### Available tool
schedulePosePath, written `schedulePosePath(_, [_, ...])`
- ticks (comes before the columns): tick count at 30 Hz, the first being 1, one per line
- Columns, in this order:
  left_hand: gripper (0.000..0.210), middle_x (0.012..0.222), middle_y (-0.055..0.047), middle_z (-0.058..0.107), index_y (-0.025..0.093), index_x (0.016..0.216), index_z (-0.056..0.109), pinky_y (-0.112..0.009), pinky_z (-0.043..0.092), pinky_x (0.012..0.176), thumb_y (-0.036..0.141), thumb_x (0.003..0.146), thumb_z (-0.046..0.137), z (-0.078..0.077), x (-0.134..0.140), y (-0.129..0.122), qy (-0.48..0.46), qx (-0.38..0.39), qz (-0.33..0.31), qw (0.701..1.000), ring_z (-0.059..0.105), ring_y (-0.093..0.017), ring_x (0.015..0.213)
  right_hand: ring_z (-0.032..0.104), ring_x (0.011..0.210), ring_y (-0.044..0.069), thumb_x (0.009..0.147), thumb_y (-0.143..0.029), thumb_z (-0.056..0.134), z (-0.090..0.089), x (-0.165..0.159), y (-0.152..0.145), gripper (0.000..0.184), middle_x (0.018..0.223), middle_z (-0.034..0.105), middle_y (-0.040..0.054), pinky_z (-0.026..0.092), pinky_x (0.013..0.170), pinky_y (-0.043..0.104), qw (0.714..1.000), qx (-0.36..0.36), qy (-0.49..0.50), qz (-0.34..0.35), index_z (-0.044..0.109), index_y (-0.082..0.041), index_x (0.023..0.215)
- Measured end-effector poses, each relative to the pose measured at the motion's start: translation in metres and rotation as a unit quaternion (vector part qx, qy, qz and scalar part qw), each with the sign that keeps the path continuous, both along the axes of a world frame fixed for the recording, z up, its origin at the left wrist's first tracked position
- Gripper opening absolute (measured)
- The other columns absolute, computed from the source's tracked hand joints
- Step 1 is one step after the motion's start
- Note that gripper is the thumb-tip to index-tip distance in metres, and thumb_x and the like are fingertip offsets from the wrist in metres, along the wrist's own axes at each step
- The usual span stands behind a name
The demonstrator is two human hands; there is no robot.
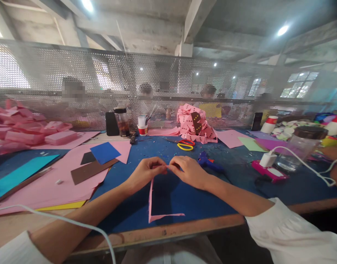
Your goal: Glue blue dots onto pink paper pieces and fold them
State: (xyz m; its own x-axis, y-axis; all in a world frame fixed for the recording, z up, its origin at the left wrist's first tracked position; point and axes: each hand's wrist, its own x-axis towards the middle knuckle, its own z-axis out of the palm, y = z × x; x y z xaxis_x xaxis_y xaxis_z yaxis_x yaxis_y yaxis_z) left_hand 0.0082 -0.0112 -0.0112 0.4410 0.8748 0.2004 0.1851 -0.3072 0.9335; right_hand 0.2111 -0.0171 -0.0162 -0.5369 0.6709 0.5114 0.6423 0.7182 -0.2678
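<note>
Paper strip (150,198), pink and bent, sits over the tabletop (207,203); our left hand (146,169) and right hand (188,171) pinch its far end; we see a glue gun (210,163) and scissors (188,143) beyond.

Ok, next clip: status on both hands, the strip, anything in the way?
Left hand and right hand pinching pink strip. Strip sharply bent, one end loose. Blue glue gun just beyond right hand, not between the hands.

no text, number or brand legible, a pale mark on the red band of the cup (142,131) beyond the left hand (145,171), too small to read
</note>
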Motion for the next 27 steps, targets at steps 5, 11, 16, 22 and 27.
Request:
schedulePosePath(5, [0.025,0.077,-0.003,0.069,0.015,0.084,0.067,-0.024,0.049,0.062,0.039,0.078,0.064,0.0003,-0.0002,-0.0001,0.016,-0.008,0.003,1.0,0.065,-0.017,0.072,0.055,0.077,0.013,0.095,-0.03,0.047,0.0014,-0.0005,-0.0003,0.015,0.084,0.063,0.0,0.037,0.073,0.025,1.0,0.001,0.001,0.022,0.058,-0.021,0.089])
schedulePosePath(11, [0.026,0.077,-0.003,0.069,0.014,0.083,0.067,-0.026,0.049,0.073,0.039,0.077,0.065,-0.0008,0.0004,0.0005,0.009,0.007,-0.012,1.0,0.065,-0.018,0.078,0.053,0.073,0.013,0.093,-0.027,0.051,0.0016,-0.0018,-0.0008,0.015,0.078,0.062,-0.0001,0.035,0.07,0.025,0.999,0.034,-0.008,0.014,0.057,-0.019,0.082])
schedulePosePath(16, [0.025,0.077,-0.002,0.069,0.015,0.083,0.065,-0.024,0.048,0.057,0.04,0.077,0.063,0.0034,0.0013,-0.0023,0.035,-0.015,0.006,0.999,0.063,-0.015,0.062,0.054,0.074,0.013,0.094,-0.029,0.051,0.0015,-0.0016,-0.0011,0.016,0.08,0.063,0.0005,0.035,0.07,0.026,0.999,0.031,-0.014,0.012,0.058,-0.019,0.083])
schedulePosePath(22, [0.024,0.075,-0.003,0.069,0.015,0.08,0.066,-0.027,0.05,0.066,0.039,0.076,0.064,0.0038,0.0005,-0.0024,0.009,0.01,0.006,1.0,0.065,-0.019,0.075,0.057,0.078,0.014,0.095,-0.03,0.048,0.0024,-0.0017,-0.0026,0.017,0.085,0.065,0.0016,0.038,0.074,0.026,1.0,0.001,0.004,0.016,0.06,-0.02,0.09])
schedulePosePath(27, [0.025,0.075,-0.002,0.069,0.015,0.081,0.066,-0.024,0.048,0.056,0.039,0.076,0.064,0.005,0.0004,-0.0032,0.018,-0.005,0.014,1.0,0.062,-0.015,0.061,0.058,0.079,0.014,0.095,-0.031,0.048,0.0014,-0.0026,-0.0018,0.018,0.084,0.065,0.0019,0.039,0.075,0.026,1.0,0.0,0.013,0.009,0.06,-0.02,0.089])
